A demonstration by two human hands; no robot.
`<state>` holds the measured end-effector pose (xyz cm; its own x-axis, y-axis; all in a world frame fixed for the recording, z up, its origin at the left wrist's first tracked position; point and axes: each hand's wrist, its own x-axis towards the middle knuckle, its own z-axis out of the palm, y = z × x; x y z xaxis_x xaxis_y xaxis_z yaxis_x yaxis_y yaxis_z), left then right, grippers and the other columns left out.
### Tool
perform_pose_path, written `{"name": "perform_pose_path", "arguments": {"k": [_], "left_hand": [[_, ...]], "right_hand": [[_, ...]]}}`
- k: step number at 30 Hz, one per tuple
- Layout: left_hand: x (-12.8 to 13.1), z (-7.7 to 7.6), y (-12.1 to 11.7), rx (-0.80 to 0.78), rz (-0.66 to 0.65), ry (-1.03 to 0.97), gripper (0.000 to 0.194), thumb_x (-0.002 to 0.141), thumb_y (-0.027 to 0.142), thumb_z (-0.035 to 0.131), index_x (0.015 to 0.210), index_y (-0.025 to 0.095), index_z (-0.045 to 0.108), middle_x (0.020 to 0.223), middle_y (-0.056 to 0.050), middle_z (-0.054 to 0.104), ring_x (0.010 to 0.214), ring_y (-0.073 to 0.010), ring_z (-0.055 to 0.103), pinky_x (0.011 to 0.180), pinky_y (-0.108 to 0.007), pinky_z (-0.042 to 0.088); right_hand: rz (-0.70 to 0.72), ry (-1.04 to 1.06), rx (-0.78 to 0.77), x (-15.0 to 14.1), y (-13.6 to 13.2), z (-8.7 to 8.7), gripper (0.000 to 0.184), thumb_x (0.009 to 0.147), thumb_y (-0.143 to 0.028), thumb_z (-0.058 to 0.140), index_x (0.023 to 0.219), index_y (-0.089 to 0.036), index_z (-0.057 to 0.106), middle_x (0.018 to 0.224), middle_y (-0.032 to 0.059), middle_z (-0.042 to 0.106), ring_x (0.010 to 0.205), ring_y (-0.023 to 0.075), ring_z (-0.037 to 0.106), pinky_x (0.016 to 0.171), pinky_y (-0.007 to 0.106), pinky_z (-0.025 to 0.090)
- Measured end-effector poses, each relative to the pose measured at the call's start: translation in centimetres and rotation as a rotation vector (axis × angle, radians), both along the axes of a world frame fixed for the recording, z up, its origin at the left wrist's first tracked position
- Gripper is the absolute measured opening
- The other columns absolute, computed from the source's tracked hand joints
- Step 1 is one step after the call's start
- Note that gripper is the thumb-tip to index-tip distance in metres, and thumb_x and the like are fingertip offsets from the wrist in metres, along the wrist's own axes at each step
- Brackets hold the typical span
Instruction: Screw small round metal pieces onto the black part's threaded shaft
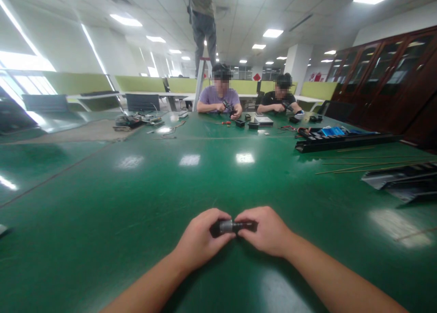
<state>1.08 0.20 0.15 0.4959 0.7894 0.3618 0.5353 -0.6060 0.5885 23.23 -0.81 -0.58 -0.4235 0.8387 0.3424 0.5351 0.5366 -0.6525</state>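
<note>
Low in the middle of the head view, I hold a short black and silver cylindrical part (226, 226) sideways between my hands, just above or on the green table (164, 181). My left hand (200, 235) is closed round its thicker end, which has a silver band. Thumb and fingers of my right hand (268, 231) pinch the slimmer dark end. The fingertips of both hands almost meet near the middle. Both outer ends are partly covered by my fingers, and the exact kind of part cannot be made out.
Across the table sit two people (218, 96), (280, 96) handling dark tools, with small black boxes (253, 125) before them. Another person stands on a ladder (201, 78) behind. Black metal channels (341, 140) and thin rods (362, 167) lie right; electronics (138, 119) lie far left.
</note>
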Motion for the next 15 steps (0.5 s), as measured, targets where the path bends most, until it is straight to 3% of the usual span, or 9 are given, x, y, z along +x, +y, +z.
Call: {"name": "perform_pose_path", "arguments": {"k": [7, 15], "left_hand": [[0.22, -0.13, -0.17, 0.024, 0.008, 0.003, 0.021, 0.079, 0.03, 0.072, 0.097, 0.021, 0.066, 0.091, -0.004, 0.07, 0.084, -0.0184, 0.065, 0.077, -0.031, 0.05], [0.24, -0.04, -0.33, 0.041, 0.021, 0.023, 0.022, 0.08, 0.034, 0.072, 0.097, 0.021, 0.067, 0.089, -0.003, 0.07, 0.082, -0.0178, 0.064, 0.075, -0.03, 0.049]], "right_hand": [[-0.024, -0.012, -0.066, -0.11, 0.24, 0.1, 0.021, 0.075, -0.015, 0.068, 0.092, -0.024, 0.076, 0.086, -0.0005, 0.075, 0.077, 0.0166, 0.067, 0.072, 0.025, 0.047], [-0.005, -0.017, -0.018, -0.03, 0.11, 0.13, 0.015, 0.078, -0.019, 0.068, 0.091, -0.022, 0.075, 0.085, 0.0004, 0.074, 0.075, 0.0159, 0.066, 0.07, 0.025, 0.045]]}}
